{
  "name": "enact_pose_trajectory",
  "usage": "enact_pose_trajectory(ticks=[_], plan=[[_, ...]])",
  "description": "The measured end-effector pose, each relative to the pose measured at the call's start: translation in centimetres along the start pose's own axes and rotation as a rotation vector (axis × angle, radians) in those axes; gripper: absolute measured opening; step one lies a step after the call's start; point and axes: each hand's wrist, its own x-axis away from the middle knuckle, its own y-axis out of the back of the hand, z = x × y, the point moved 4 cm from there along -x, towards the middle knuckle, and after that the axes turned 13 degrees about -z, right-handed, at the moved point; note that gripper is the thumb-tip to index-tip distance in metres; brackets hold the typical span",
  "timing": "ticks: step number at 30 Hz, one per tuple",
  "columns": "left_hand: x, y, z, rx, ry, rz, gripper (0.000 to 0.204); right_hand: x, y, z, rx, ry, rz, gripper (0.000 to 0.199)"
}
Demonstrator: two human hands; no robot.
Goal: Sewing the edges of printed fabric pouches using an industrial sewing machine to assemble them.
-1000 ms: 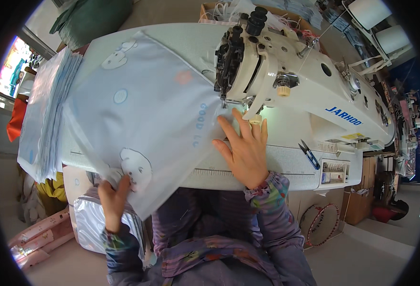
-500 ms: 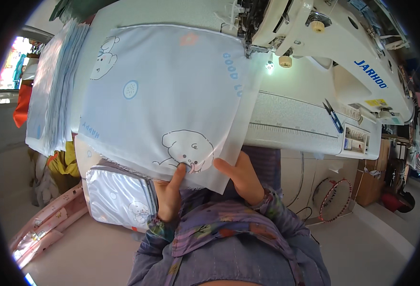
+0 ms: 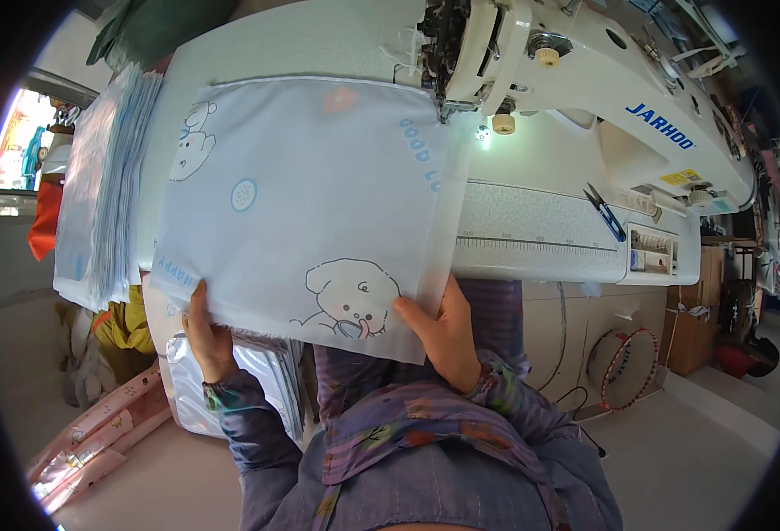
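Note:
A pale blue fabric piece [image 3: 310, 203] printed with cartoon bears lies flat on the sewing table, its far right corner under the head of the white sewing machine [image 3: 584, 80]. My left hand [image 3: 204, 332] pinches its near left corner. My right hand [image 3: 443, 327] grips its near right corner at the table's front edge.
A tall stack of similar pale fabric pieces [image 3: 107, 186] sits at the table's left end. Small blue snips [image 3: 604, 211] lie on the machine bed at right. A silvery plastic bag of cloth [image 3: 239, 380] stands by my left knee. Pink packages [image 3: 98, 434] lie on the floor.
The fabric piece has been spread flat and square on the table. My left hand slid out from the middle of the near edge to the left corner; my right hand stays at the right corner.

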Motion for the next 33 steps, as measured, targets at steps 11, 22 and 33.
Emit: enact_pose_trajectory(ticks=[11, 22, 33], plan=[[-2.4, 3.3, -1.7, 0.037, -0.009, -0.115, 0.058, 2.1, 2.0, 2.5, 0.434, 0.391, -0.016, 0.071], [-2.0, 1.0, -1.8, -0.107, -0.165, -0.117, 0.041, -0.4, 2.9, 4.0, 0.605, 0.585, -0.036, 0.062], [-4.0, -3.0, -4.4, -0.397, -0.413, -0.066, 0.043, -4.7, 3.4, 10.1, 1.164, 0.844, 0.005, 0.039]])
